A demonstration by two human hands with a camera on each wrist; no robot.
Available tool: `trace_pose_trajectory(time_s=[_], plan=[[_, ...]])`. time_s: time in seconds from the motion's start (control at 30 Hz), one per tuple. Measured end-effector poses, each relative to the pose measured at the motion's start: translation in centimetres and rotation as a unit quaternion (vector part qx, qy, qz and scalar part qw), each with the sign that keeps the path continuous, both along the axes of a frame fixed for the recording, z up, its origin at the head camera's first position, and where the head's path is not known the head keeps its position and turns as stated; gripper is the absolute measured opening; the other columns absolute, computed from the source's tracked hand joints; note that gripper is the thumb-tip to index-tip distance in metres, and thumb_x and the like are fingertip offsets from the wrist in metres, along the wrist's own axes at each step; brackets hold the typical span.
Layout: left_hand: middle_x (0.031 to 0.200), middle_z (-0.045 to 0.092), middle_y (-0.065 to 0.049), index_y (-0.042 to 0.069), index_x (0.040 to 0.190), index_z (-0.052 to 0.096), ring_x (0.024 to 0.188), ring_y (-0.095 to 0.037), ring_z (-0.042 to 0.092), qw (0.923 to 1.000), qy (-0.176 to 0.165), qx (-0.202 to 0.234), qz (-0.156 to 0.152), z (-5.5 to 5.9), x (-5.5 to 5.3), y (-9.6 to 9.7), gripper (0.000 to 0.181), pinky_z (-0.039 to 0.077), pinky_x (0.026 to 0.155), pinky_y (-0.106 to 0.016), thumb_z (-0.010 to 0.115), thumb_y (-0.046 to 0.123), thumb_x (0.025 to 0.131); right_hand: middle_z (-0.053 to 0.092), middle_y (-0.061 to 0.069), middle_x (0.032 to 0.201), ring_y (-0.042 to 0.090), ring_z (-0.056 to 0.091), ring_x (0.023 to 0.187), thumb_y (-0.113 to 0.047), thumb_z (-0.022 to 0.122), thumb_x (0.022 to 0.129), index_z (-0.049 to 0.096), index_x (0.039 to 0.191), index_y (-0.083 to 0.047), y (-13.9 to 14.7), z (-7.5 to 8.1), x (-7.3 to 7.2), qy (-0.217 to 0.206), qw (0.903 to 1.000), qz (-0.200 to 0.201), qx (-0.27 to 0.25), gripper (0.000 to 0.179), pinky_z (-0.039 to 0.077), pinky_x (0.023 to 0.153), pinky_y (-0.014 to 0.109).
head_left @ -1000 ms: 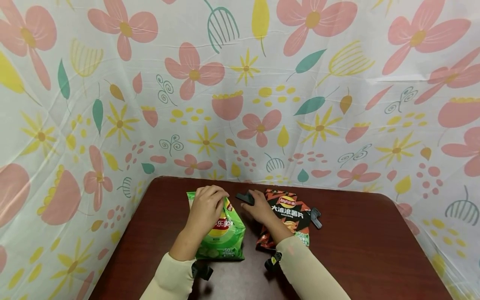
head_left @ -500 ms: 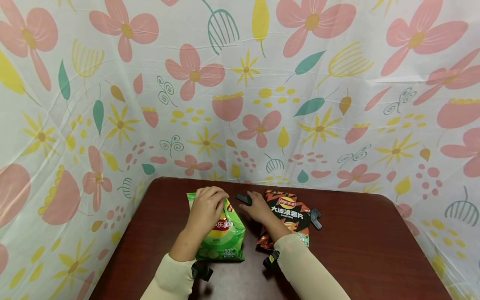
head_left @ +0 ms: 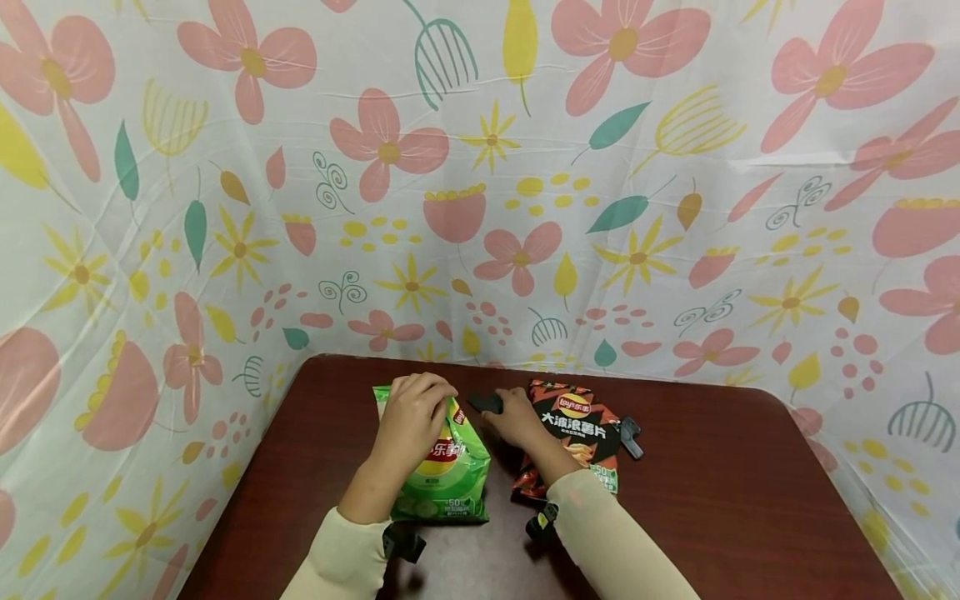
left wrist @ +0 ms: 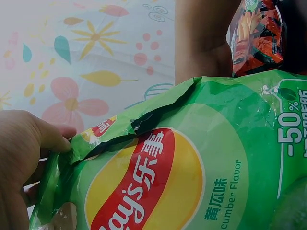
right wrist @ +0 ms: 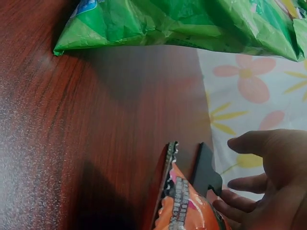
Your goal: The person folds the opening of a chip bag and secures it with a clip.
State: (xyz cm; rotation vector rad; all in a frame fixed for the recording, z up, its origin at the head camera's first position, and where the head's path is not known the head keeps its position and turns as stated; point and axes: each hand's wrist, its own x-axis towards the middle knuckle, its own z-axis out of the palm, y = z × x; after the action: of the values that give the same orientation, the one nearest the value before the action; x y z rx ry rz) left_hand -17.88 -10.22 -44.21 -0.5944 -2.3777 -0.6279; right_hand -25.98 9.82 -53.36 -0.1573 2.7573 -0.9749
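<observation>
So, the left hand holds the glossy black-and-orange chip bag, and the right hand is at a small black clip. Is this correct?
No: the left hand holds the glossy green plastic chip bag, as the left wrist view shows. The right hand is at the black clip.

Lay's Cucumber Flavor bag [head_left: 442,479]: green, glossy, front label showing, top folded over, folded corner pinched by left hand [head_left: 412,417]. Black clip [right wrist: 204,167]: narrow, just right of bag, at right hand's [head_left: 517,417] fingers.

On surface [head_left: 712,500]: cucumber chip bag [head_left: 450,479] left, wavy chip bag [head_left: 577,427] right, outer clip [head_left: 632,440] beyond it; inner clip [head_left: 486,403] between bags, cloth [head_left: 480,275] behind.
</observation>
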Motion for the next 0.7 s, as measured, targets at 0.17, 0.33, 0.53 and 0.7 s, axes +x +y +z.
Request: trace_pose_trajectory(time_s=[0.17,0.33,0.53,0.7], plan=[[0.101,0.071,0.003,0.017,0.095,0.079,0.092,-0.018,0.065,1.0000,0.009,0.002,0.000,-0.09,-0.08,0.00,0.012,0.050,0.089,-0.040,0.072,0.007,0.093,0.047,0.026,0.141,0.038,0.059,0.119,-0.030,0.064,0.099,0.053,0.145,-0.001,-0.07,-0.17,-0.10,0.004,0.9995,0.005,0.030,0.055,0.051,0.094,0.050],[0.101,0.071,0.003,0.017,0.096,0.079,0.093,-0.018,0.066,1.0000,-0.005,-0.001,0.001,-0.12,-0.07,-0.03,0.012,0.050,0.090,-0.040,0.071,0.008,0.094,0.050,0.024,0.135,0.035,0.061,0.112,-0.028,0.064,0.099,0.058,0.137,-0.003,-0.16,-0.17,0.05,-0.007,0.9994,0.004,0.033,0.046,0.052,0.092,0.050],[0.101,0.071,0.003,0.016,0.096,0.079,0.093,-0.018,0.066,1.0000,0.000,-0.001,0.001,-0.09,-0.05,-0.01,0.011,0.050,0.090,-0.041,0.072,0.008,0.094,0.055,0.022,0.127,0.034,0.062,0.107,-0.025,0.065,0.099,0.058,0.132,-0.001,-0.37,-0.03,0.48,-0.021,0.9992,0.014,0.030,0.041,0.052,0.092,0.050],[0.101,0.071,0.003,0.016,0.096,0.079,0.093,-0.018,0.066,1.0000,0.007,-0.002,0.000,-0.13,-0.09,0.00,0.011,0.050,0.089,-0.041,0.071,0.008,0.094,0.057,0.023,0.130,0.038,0.062,0.114,-0.022,0.064,0.099,0.057,0.132,0.000,-0.55,0.15,0.80,-0.023,0.9989,0.021,0.034,0.040,0.051,0.095,0.052]])
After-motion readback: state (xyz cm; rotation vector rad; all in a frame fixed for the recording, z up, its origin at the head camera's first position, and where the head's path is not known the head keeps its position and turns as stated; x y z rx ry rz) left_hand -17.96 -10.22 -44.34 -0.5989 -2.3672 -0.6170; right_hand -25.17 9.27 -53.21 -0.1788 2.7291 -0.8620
